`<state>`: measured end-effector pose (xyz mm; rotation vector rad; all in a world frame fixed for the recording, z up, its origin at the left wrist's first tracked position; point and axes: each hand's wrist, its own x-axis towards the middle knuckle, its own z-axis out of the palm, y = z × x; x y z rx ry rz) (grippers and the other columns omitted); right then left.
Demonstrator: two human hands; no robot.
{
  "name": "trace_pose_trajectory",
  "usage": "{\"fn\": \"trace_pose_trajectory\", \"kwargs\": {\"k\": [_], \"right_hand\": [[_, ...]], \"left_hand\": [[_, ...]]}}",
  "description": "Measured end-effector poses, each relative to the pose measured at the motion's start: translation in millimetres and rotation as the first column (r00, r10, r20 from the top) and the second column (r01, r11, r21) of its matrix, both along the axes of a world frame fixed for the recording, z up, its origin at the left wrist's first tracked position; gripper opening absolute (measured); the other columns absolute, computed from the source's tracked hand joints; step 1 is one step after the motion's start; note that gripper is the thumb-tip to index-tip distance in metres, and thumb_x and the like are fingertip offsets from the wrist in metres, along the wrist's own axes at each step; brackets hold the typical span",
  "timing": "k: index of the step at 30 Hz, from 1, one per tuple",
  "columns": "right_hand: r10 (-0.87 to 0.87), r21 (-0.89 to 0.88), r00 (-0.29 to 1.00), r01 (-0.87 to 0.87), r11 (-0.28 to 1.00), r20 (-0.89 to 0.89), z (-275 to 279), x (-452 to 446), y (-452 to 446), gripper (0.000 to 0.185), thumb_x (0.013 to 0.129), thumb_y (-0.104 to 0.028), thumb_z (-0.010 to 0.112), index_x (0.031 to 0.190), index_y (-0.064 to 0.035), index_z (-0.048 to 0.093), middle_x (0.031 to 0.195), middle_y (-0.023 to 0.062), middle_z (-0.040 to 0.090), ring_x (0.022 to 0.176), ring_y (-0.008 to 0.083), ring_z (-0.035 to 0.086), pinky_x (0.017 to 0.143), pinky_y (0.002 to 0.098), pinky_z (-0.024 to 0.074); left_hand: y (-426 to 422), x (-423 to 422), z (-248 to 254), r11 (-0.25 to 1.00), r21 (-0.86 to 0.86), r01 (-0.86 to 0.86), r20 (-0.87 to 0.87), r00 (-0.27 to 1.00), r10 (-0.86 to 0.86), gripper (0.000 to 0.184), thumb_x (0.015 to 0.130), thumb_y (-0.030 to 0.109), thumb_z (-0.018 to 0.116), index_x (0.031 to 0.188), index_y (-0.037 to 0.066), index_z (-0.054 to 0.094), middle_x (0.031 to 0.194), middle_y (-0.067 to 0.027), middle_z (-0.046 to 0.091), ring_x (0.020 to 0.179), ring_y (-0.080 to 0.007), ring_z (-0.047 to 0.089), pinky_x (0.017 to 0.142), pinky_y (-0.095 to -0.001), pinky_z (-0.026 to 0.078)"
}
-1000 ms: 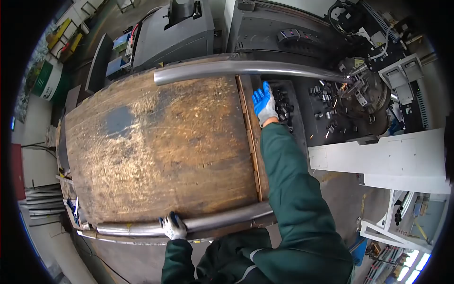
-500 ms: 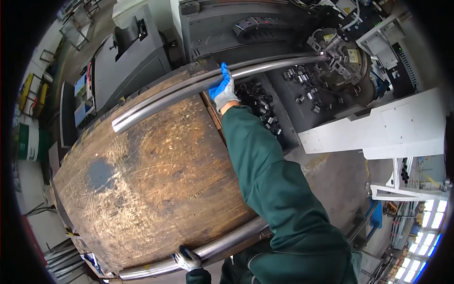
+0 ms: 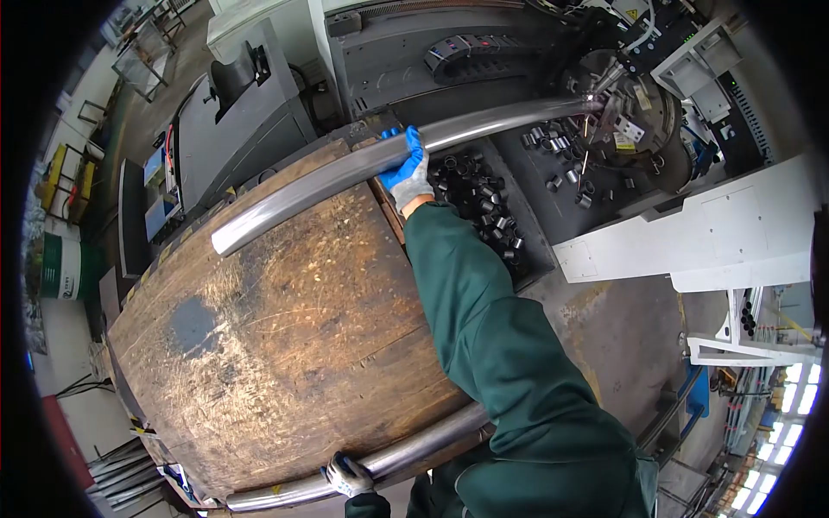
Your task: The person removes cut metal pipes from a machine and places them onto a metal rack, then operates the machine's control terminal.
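Reaching over the worktop [image 3: 294,345], I had the gloved fingers of my right hand [image 3: 406,174] curled against the far pipe [image 3: 298,197], grasping it near the worktop's edge. One end of that pipe lay over the wood; the other met the machine [image 3: 622,125], where thin orange streaks showed. My left hand [image 3: 348,475] rested on the near pipe [image 3: 419,451], its fingers bent over the metal along the closest edge. Short cut rings filled part of the tray [image 3: 537,269] beside my right sleeve.

The right hand [image 3: 408,173] reaches far out, its blue fingers [image 3: 414,142] curled, the wrist [image 3: 419,203] behind them. The left hand [image 3: 348,476] lies nearer the body, fingers bent.
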<state>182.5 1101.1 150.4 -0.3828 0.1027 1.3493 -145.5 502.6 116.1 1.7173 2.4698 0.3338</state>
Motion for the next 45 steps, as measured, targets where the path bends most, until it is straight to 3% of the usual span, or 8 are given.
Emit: {"fn": "trace_pose_trajectory", "kwargs": {"k": [18,20,22,23,24,27,30,45], "right_hand": [[0.33,-0.024,0.921,-0.342,0.94,-0.206,5,-111,-253,0.03,0.087,-0.025,0.066,0.111,-0.0066,0.061,0.11,0.007,0.065,0.112,0.0225,0.056,0.102,0.0411,0.0413],[0.443,0.007,0.873,-0.451,0.892,-0.205,35,-134,-311,0.029,0.087,-0.025,0.065,0.113,-0.011,0.061,0.115,0.0059,0.063,0.114,0.0222,0.055,0.101,0.0432,0.0433],[0.556,0.054,0.813,-0.556,0.83,-0.173,54,-159,-366,0.026,0.088,-0.026,0.064,0.113,-0.0173,0.061,0.12,0.0029,0.061,0.119,0.0219,0.051,0.1,0.0462,0.0436],[0.611,0.075,0.774,-0.608,0.79,-0.166,63,-169,-395,0.026,0.088,-0.029,0.064,0.112,-0.0186,0.062,0.122,0.0019,0.059,0.122,0.022,0.049,0.1,0.0476,0.0434],[0.703,0.038,0.678,-0.714,0.7,-0.213,59,-178,-422,0.031,0.089,-0.033,0.063,0.116,-0.0196,0.06,0.125,0.0006,0.057,0.125,0.0229,0.046,0.102,0.0476,0.0413],[0.813,-0.03,0.546,-0.833,0.552,-0.204,92,-208,-514,0.047,0.089,-0.035,0.062,0.128,-0.0116,0.051,0.13,0.0066,0.053,0.124,0.0257,0.046,0.106,0.0483,0.0361],[0.938,0.081,0.267,-0.954,0.29,-0.22,97,-228,-586,0.057,0.088,-0.037,0.063,0.13,-0.0018,0.047,0.134,0.0176,0.048,0.124,0.0304,0.045,0.107,0.0494,0.0337],[0.961,-0.018,-0.129,-0.991,-0.129,0.245,47,-285,-771,0.069,0.083,-0.059,0.057,0.123,-0.0026,0.056,0.124,0.0158,0.058,0.119,0.0321,0.052,0.106,0.0495,0.0358]], "left_hand": [[7,1,16,0.981,-0.072,-0.183,0.169,0.967,0.193,0.043,0.084,0.027,0.065,0.118,0.004,0.055,0.111,-0.0205,0.056,0.104,-0.0399,0.052,0.094,-0.0484,0.039],[27,21,49,0.892,-0.093,-0.443,0.65,0.651,0.392,0.059,0.086,0.015,0.068,0.136,0.002,0.04,0.129,-0.0165,0.047,0.119,-0.0275,0.047,0.1,-0.0379,0.039],[39,31,61,0.816,0.203,-0.541,0.916,0.398,0.036,0.059,0.085,0.008,0.068,0.136,0.002,0.04,0.128,-0.0143,0.049,0.116,-0.0245,0.05,0.098,-0.0348,0.041],[43,35,97,0.767,0.201,-0.609,0.978,0.169,-0.122,0.058,0.086,0.003,0.065,0.137,0.002,0.039,0.126,-0.0106,0.052,0.115,-0.0204,0.05,0.098,-0.0331,0.04],[46,35,133,0.78,0.221,-0.585,0.96,0.272,-0.068,0.05,0.087,0.004,0.064,0.133,0.002,0.044,0.12,-0.0074,0.056,0.113,-0.0159,0.051,0.099,-0.0301,0.039],[23,31,178,0.3,-0.01,-0.954,0.805,-0.186,-0.564,0.032,0.087,0.011,0.065,0.115,-0.002,0.057,0.103,-0.0103,0.064,0.098,-0.0192,0.061,0.091,-0.0327,0.047],[-65,-13,160,0.202,-0.057,-0.978,0.787,-0.169,-0.594,0.032,0.086,0.022,0.067,0.109,0.005,0.056,0.104,-0.014,0.063,0.101,-0.0274,0.06,0.093,-0.0412,0.046],[-521,-35,113,-0.442,-0.306,-0.843,0.596,0.192,-0.78,0.033,0.081,0.026,0.07,0.104,0.009,0.053,0.095,-0.0144,0.063,0.092,-0.0299,0.062,0.089,-0.0437,0.051]]}}
